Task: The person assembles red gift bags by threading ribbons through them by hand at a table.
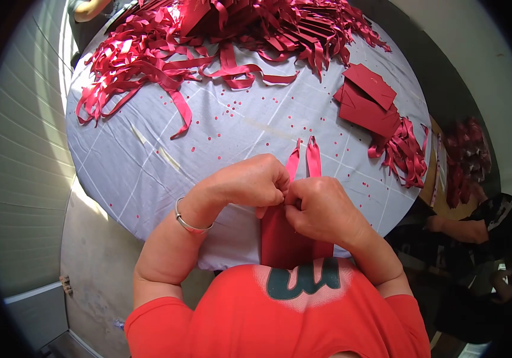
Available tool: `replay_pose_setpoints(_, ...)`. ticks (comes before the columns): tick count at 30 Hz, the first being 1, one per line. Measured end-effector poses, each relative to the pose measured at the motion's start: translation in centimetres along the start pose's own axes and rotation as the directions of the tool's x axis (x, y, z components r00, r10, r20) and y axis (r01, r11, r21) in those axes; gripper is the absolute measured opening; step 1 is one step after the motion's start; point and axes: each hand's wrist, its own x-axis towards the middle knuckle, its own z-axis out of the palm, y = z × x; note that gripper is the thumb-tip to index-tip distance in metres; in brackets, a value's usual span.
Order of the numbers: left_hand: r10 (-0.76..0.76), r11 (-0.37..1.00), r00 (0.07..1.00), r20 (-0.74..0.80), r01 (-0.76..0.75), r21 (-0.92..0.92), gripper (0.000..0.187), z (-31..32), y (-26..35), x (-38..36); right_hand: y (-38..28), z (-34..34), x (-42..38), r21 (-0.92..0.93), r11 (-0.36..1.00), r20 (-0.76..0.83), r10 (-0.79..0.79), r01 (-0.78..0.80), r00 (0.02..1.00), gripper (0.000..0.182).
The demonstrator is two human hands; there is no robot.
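A dark red paper piece (285, 241), perhaps a flat paper bag, lies at the table's near edge against the red shirt. A red ribbon (313, 160) stretches away from its top in two strands with pointed ends. My left hand (262, 182), above a silver bracelet (191, 224), is closed at the top of the paper, its fingertips pinching by the left strand. Touching it, my right hand (321, 209) pinches at the same spot, knuckles up. Fingers cover the place where ribbon and paper meet, so the exact grip is partly hidden.
A heap of red ribbons (130, 71) with stacked red paper pieces fills the table's far side. More red pieces (366, 101) with ribbons lie at the right. Small red dots are scattered over the grey tablecloth (220, 131). Other people's arms (458, 228) show at right and top left.
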Motion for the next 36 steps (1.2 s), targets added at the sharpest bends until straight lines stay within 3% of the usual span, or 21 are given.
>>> replay_pose_setpoints(3, -0.011, 1.000, 1.000, -0.012, 0.011, 0.003, 0.012, 0.1, 0.0, 0.1, -0.4, -0.3, 0.4, 0.025, 0.998, 0.088, 0.062, -0.064, 0.994, 0.011)
replay_pose_setpoints(5, 0.059, 0.997, 0.996, -0.063, -0.055, 0.057, 0.013, 0.5, -0.5, 0.5, -1.0, 0.6, 0.4, -0.149, 0.989, 0.132, 0.017, 0.003, 0.991, 0.013)
replay_pose_setpoints(7, 0.108, 0.975, 0.993, -0.049, -0.097, 0.199, 0.014, 0.3, -1.2, 0.4, -1.1, 0.5, 0.4, -0.054, 0.997, 0.179, -0.049, 0.060, 0.983, 0.014)
replay_pose_setpoints(9, -0.044, 0.998, 0.999, -0.007, 0.044, -0.041, 0.015, 0.0, -0.9, 0.3, 1.1, 1.0, 0.5, 0.156, 0.988, 0.079, -0.016, 0.003, 0.997, 0.014)
replay_pose_setpoints(11, -0.077, 0.983, 0.996, 0.034, 0.081, -0.165, 0.017, -0.6, -0.7, 0.1, 1.8, 1.6, 0.0, 0.273, 0.961, -0.061, -0.019, 0.035, 0.998, 0.012)
replay_pose_setpoints(12, -0.145, 0.981, 0.989, 0.015, 0.146, -0.127, 0.018, -0.1, 0.4, 0.1, 1.8, 1.6, -0.7, 0.316, 0.946, -0.107, -0.039, 0.071, 0.993, 0.012)
replay_pose_setpoints(13, -0.126, 0.984, 0.992, 0.026, 0.128, -0.122, 0.018, 0.2, 0.9, 0.0, 1.8, 2.6, -1.0, 0.301, 0.942, -0.280, -0.062, 0.149, 0.958, 0.014)
replay_pose_setpoints(15, -0.150, 0.987, 0.988, -0.030, 0.148, -0.057, 0.018, 1.1, 1.2, 0.1, 1.5, 3.0, -1.4, 0.071, 0.996, -0.144, -0.048, 0.059, 0.988, 0.021)
replay_pose_setpoints(17, -0.150, 0.989, 0.988, -0.036, 0.150, -0.016, 0.016, 1.3, 1.0, 0.2, 2.1, 3.0, -1.4, 0.074, 0.997, -0.119, -0.029, 0.038, 0.992, 0.020)
replay_pose_setpoints(19, -0.137, 0.989, 0.989, -0.053, 0.140, 0.051, 0.014, 1.5, 0.7, 0.2, 2.8, 1.4, -2.0, 0.084, 0.979, -0.092, -0.180, 0.188, 0.979, 0.019)
replay_pose_setpoints(20, -0.102, 0.994, 0.992, -0.077, 0.105, 0.029, 0.012, 1.3, -0.7, 0.2, 3.5, 1.2, -1.8, 0.267, 0.949, -0.017, -0.170, 0.168, 0.985, 0.021)
replay_pose_setpoints(21, -0.062, 0.998, 0.993, -0.098, 0.063, 0.009, 0.011, 1.5, -0.2, 0.6, 3.6, 0.5, -1.7, 0.321, 0.938, -0.003, -0.140, 0.134, 0.990, 0.021)
replay_pose_setpoints(22, -0.082, 0.982, 0.979, -0.186, 0.111, 0.150, 0.009, 2.3, 0.6, 0.4, 3.8, -0.3, -1.6, 0.368, 0.925, 0.009, -0.106, 0.096, 0.994, 0.021)
replay_pose_setpoints(23, -0.013, 0.986, 0.984, -0.179, 0.043, 0.162, 0.004, 2.3, -0.2, 0.3, 4.8, 0.4, -0.8, 0.369, 0.922, -0.017, -0.117, 0.115, 0.993, 0.020)
replay_pose_setpoints(26, 0.091, 0.978, 0.980, -0.176, -0.055, 0.200, 0.004, 2.6, -1.3, 0.0, 4.1, -2.8, -1.1, 0.519, 0.854, 0.158, -0.062, -0.030, 0.986, 0.017)
replay_pose_setpoints(29, 0.180, 0.966, 0.960, -0.214, -0.131, 0.223, 0.007, 2.5, -2.5, -0.2, 6.5, -0.7, 2.1, 0.507, 0.861, 0.202, -0.166, 0.042, 0.965, 0.018)
replay_pose_setpoints(30, 0.186, 0.963, 0.955, -0.232, -0.131, 0.234, 0.008, 3.1, -1.8, -0.7, 6.3, -1.2, 2.7, 0.529, 0.847, 0.316, -0.136, -0.056, 0.939, 0.017)
replay_pose_setpoints(31, 0.170, 0.968, 0.951, -0.259, -0.112, 0.224, 0.009, 3.4, -1.2, -1.0, 6.1, -1.5, 2.9, 0.525, 0.849, 0.312, -0.133, -0.054, 0.941, 0.017)
replay_pose_setpoints(33, 0.187, 0.961, 0.947, -0.260, -0.122, 0.247, 0.009, 3.8, -0.1, -1.6, 4.7, -3.1, 2.9, 0.406, 0.903, 0.528, -0.107, -0.140, 0.843, 0.016)
replay_pose_setpoints(36, 0.205, 0.948, 0.946, -0.250, -0.129, 0.292, 0.009, 3.7, -0.1, -1.2, 4.9, -2.7, 3.8, 0.421, 0.905, 0.545, -0.199, -0.061, 0.814, 0.014)
